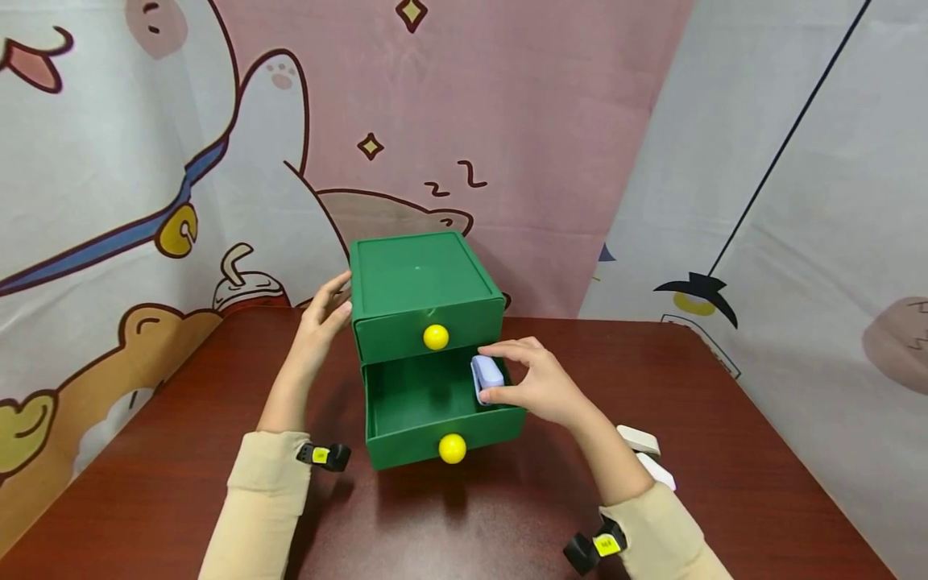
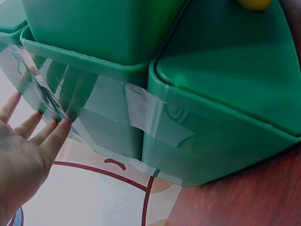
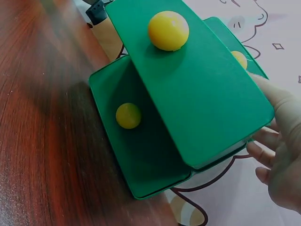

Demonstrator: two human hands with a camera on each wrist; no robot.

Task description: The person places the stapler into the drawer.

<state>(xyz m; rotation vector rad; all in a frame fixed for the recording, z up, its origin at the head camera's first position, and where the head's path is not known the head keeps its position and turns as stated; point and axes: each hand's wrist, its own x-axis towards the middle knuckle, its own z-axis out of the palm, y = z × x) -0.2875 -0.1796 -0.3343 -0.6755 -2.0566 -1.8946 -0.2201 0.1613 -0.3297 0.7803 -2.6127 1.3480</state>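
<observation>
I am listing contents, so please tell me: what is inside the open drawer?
Inside, at the right end, the right hand pinches a light purple stapler. The upper drawer hides the back; the stapler covers what is behind.

Cabinet (image 1: pixel 424 274) and stapler (image 1: pixel 487 371) present as smooth plastic; the knobs (image 1: pixel 436 337) are glossy. Table (image 1: pixel 725 451) shows glossy wood grain. Backdrop (image 1: pixel 551 121) appears matt, creased cloth.

Drawer unit (image 1: pixel 420 275) on table (image 1: pixel 536 515), cloth (image 1: pixel 536 161) behind; stapler (image 1: pixel 488 373) seemingly within the pulled-out drawer (image 1: pixel 406 448), at right.
</observation>
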